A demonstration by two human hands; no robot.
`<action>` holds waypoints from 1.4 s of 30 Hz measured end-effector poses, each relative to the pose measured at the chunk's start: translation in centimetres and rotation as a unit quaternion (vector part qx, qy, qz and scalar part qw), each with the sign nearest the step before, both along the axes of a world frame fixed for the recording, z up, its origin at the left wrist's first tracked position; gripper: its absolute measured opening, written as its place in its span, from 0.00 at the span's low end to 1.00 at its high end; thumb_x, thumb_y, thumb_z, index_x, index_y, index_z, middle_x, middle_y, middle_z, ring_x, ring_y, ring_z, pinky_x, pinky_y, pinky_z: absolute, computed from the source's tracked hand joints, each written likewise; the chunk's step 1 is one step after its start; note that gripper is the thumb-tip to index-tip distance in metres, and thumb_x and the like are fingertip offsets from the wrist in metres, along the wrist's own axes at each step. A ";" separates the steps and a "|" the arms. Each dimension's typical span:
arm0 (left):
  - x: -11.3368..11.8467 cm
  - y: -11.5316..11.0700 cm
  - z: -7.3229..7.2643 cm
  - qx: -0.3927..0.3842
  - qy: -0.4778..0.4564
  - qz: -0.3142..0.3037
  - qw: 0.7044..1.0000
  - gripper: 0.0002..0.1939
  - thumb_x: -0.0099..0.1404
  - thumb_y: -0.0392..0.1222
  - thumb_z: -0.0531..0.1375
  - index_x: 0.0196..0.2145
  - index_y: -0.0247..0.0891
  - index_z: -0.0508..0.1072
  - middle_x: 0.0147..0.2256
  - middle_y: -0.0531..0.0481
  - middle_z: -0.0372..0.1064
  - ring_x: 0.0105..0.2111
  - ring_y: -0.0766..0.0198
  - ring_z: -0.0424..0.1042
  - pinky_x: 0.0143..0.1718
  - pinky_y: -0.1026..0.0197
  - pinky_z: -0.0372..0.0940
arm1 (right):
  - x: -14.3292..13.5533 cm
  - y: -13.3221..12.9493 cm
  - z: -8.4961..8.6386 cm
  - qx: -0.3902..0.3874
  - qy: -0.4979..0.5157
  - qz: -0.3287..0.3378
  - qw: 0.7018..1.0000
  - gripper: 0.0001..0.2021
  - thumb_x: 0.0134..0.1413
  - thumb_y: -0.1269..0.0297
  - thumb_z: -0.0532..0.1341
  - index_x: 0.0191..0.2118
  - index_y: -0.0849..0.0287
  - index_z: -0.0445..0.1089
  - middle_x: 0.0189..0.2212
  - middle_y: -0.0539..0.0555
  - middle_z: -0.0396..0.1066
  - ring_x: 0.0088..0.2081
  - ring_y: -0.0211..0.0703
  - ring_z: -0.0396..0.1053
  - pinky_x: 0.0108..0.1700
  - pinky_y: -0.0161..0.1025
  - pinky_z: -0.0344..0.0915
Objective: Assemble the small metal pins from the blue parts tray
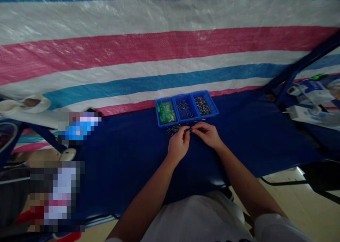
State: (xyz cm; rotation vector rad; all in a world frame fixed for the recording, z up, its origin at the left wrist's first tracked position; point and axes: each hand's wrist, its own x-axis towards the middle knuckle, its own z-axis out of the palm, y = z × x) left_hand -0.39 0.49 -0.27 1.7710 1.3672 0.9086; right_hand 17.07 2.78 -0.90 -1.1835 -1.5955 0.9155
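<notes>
White or pale grey shirt [196, 220], lower centre of the frame, plain across the visible front; short sleeve [276, 228] at lower right; hands bare.

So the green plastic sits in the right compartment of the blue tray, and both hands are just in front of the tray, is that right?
Not quite. The head view shows the green plastic in the left compartment of the blue tray; the left hand and right hand are just in front of it, as you say.
</notes>
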 end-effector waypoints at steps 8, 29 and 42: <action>-0.4 0.1 -0.7 -0.003 -0.092 0.036 0.995 0.10 0.69 0.43 0.56 0.45 0.38 0.71 0.31 0.49 0.75 0.30 0.64 0.75 0.35 0.61 0.68 | 0.0 -0.3 0.4 -0.006 -0.001 0.018 1.000 0.08 0.51 0.56 0.68 0.34 0.54 0.79 0.34 0.54 0.79 0.35 0.43 0.77 0.40 0.40 0.74; -1.0 0.2 -0.3 -0.001 -0.071 0.009 0.997 0.13 0.70 0.46 0.54 0.32 0.38 0.72 0.28 0.50 0.72 0.28 0.66 0.71 0.32 0.63 0.65 | -0.3 -0.5 0.3 -0.022 -0.005 0.023 0.999 0.09 0.52 0.56 0.68 0.37 0.53 0.79 0.35 0.54 0.79 0.36 0.44 0.77 0.40 0.41 0.74; -0.5 0.0 -0.1 -0.007 -0.070 0.020 0.997 0.10 0.68 0.46 0.57 0.36 0.38 0.74 0.30 0.51 0.74 0.27 0.69 0.69 0.29 0.66 0.63 | -0.2 -0.8 0.3 -0.007 -0.016 0.049 0.999 0.05 0.55 0.62 0.66 0.37 0.52 0.78 0.35 0.53 0.79 0.37 0.44 0.76 0.41 0.42 0.73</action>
